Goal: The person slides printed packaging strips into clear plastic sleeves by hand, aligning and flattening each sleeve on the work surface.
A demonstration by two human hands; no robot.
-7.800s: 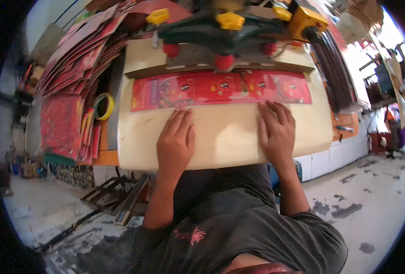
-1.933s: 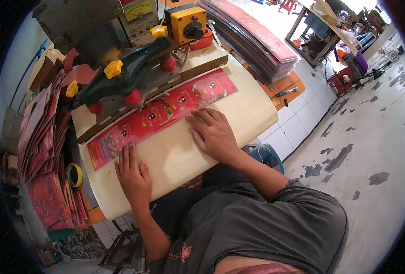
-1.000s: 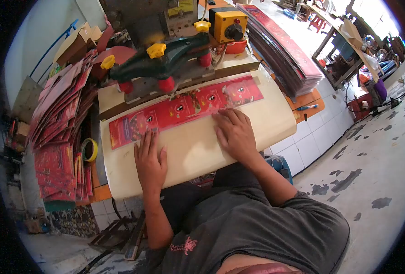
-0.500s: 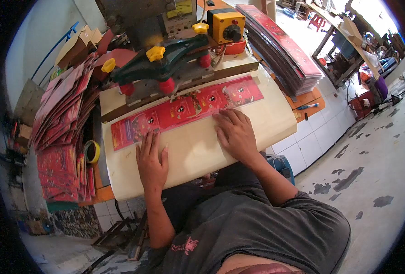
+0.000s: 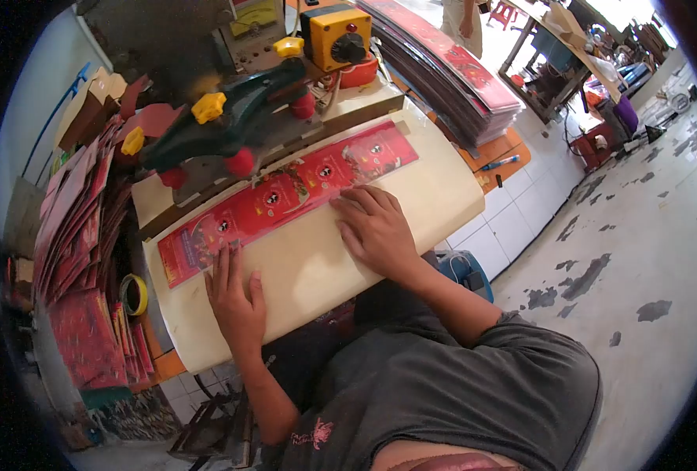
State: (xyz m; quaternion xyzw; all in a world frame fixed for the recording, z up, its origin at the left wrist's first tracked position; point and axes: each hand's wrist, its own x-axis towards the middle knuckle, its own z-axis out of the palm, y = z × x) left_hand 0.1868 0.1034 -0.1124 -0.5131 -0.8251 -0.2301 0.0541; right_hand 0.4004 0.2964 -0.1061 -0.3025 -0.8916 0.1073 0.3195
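A long red printed strip (image 5: 288, 195), covered in clear plastic, lies flat along the back of a cream padded board (image 5: 301, 275). My left hand (image 5: 235, 301) rests open on the board, its fingertips on the strip's near edge towards the left end. Farther right, my right hand (image 5: 376, 229) lies palm down with fingers loosely spread, fingertips at the same edge. Just behind the strip stands a press with a dark green metal bar (image 5: 199, 140), yellow star knobs and red feet. Neither hand grasps anything.
Red printed sheets (image 5: 73, 212) are heaped at left, beside a yellow tape roll (image 5: 134, 294). A tall stack of red strips (image 5: 450, 71) stands at back right, behind a blue pen (image 5: 500, 162). A yellow control box (image 5: 337, 39) sits on the press. Another person (image 5: 462, 23) stands beyond.
My view has turned slightly, so the board and press appear lower and farther left. Both hands stay at the strip's near edge. More of the other person shows at the top.
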